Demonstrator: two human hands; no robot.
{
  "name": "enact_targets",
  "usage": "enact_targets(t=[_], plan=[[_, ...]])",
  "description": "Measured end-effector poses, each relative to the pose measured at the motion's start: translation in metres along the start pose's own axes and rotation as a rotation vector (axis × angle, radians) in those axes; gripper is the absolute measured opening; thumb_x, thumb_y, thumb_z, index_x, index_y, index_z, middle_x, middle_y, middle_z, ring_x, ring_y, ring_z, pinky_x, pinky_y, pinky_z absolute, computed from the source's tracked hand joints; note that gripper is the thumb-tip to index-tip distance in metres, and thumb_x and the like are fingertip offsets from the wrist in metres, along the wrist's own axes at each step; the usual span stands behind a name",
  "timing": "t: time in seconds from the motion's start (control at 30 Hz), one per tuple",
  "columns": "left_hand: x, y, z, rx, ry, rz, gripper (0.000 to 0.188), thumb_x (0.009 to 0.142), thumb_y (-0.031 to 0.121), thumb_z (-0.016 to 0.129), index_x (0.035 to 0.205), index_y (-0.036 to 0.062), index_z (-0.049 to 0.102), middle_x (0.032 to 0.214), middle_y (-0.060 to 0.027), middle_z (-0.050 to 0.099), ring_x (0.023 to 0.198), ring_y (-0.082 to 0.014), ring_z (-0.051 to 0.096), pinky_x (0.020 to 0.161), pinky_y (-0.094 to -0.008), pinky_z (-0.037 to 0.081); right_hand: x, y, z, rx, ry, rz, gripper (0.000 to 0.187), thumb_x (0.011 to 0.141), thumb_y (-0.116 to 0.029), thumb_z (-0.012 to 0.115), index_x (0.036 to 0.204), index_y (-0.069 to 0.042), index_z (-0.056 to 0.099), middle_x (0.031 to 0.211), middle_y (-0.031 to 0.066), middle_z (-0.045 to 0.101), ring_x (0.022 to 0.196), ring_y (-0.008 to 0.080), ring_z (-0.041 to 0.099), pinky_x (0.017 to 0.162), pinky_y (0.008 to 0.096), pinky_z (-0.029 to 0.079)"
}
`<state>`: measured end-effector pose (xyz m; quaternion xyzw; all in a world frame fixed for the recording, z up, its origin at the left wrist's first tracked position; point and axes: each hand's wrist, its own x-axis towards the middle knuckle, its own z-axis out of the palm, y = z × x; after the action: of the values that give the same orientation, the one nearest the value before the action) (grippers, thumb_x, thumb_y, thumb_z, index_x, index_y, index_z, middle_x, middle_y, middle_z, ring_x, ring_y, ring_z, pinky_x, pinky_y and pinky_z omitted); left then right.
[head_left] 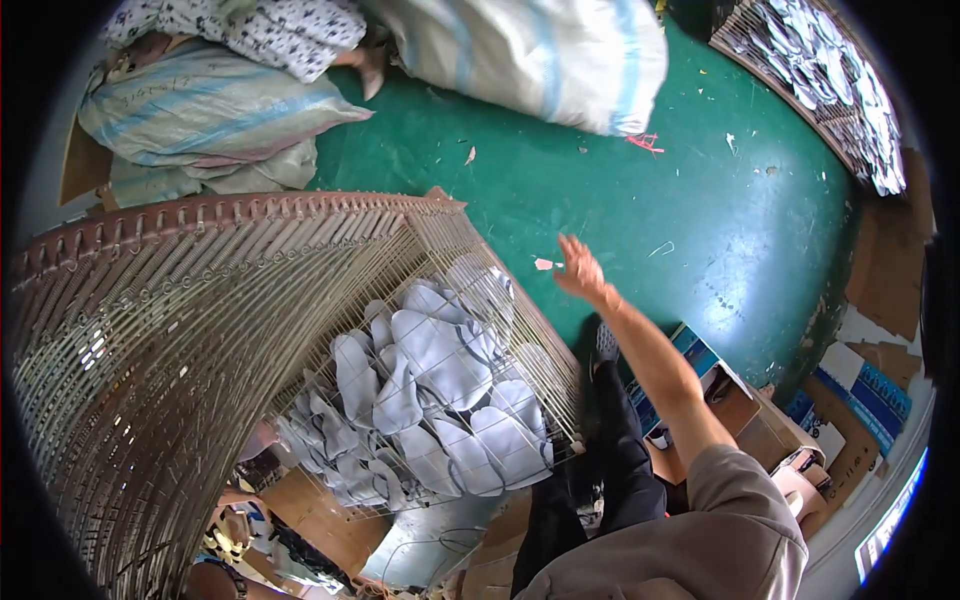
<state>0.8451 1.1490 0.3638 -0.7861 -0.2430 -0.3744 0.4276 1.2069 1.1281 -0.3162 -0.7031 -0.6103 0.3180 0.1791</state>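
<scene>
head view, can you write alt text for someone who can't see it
The wearer's open right hand hangs above a green floor, beside a wire rack holding many pale sole-shaped pieces. Striped woven sacks lie beyond.

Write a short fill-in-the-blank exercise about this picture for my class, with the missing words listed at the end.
1. The wearer's outstretched hand is the ____ one.
2. The floor seen around that hand is coloured ____.
3. The large wire rack with pale sole-shaped pieces stands to the hand's ____.
4. The stripes on the large white sack are ____.

Missing words: right; green; left; blue.
</scene>
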Motion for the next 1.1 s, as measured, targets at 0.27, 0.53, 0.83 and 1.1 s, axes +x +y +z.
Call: enact_targets(t=[0.27,0.53,0.83,1.1], plan=[[0.007,0.001,-0.003,0.142,-0.059,0.0,0.067,0.099,0.06,0.035,0.133,0.0036,0.045,0.131,-0.0213,0.055,0.114,-0.0366,0.055,0.093,-0.0513,0.043,-0.258,-0.004,0.005,0.075,-0.311,0.331,0.078,0.076,-0.024,0.067,0.145,-0.003,0.036,0.127,0.0251,0.055,0.114,0.0423,0.057,0.097,0.0481,0.048],[0.023,-0.004,-0.068,0.171,-0.003,-0.102,0.069,0.097,0.062,0.038,0.134,0.0032,0.042,0.127,-0.0236,0.058,0.113,-0.0374,0.057,0.093,-0.0505,0.045,-0.447,-0.049,-0.105,-0.015,-0.436,0.651,0.072,0.08,-0.036,0.06,0.141,-0.004,0.042,0.115,0.0268,0.065,0.109,0.0386,0.063,0.095,0.0454,0.049],[0.042,0.022,-0.094,-0.052,0.095,-0.182,0.062,0.097,0.059,0.044,0.131,0.0072,0.052,0.134,-0.0129,0.057,0.118,-0.0352,0.055,0.093,-0.0465,0.045,-0.673,-0.152,-0.088,0.22,-0.057,1.056,0.052,0.072,-0.022,0.056,0.12,-0.003,0.065,0.118,0.0242,0.065,0.112,0.0351,0.063,0.097,0.0402,0.051],[0.044,0.026,-0.121,-0.057,0.148,-0.18,0.054,0.097,0.055,0.05,0.128,0.011,0.056,0.134,-0.0066,0.058,0.119,-0.0291,0.054,0.093,-0.0433,0.044,-0.757,-0.21,-0.042,0.578,0.249,1.089,0.041,0.079,-0.027,0.057,0.108,-0.001,0.07,0.108,0.0242,0.069,0.107,0.0356,0.066,0.093,0.0413,0.051]])
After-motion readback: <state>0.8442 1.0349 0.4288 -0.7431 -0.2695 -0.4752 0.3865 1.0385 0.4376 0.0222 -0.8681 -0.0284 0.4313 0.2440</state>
